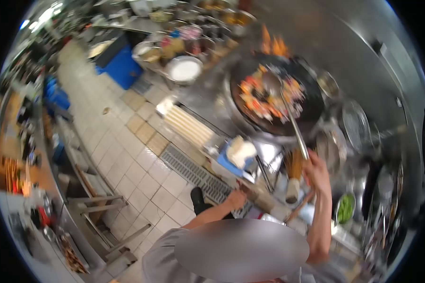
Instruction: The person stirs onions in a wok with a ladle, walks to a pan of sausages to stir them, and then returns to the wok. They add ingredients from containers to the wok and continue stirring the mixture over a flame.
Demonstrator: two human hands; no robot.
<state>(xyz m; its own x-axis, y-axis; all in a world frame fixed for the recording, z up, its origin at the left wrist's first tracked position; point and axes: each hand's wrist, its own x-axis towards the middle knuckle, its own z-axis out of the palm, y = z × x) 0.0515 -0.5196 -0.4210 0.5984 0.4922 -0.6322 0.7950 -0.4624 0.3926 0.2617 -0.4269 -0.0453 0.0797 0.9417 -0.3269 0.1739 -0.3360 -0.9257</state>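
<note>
Left hand: fingers blurred near front of metal desk; we cannot tell whether spread or closed. Right hand: we see fingers wrapped around end of ladle, fingertips partly hidden. Ladle: long metal shaft, round bowl, set amid food in wok. Wok: round, dark. Food: orange, red, pale pieces, too blurred for us to identify.

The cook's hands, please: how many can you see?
2: the right hand, on a ladle reaching over the wok, and the left hand, lower and farther left in the picture.
</note>
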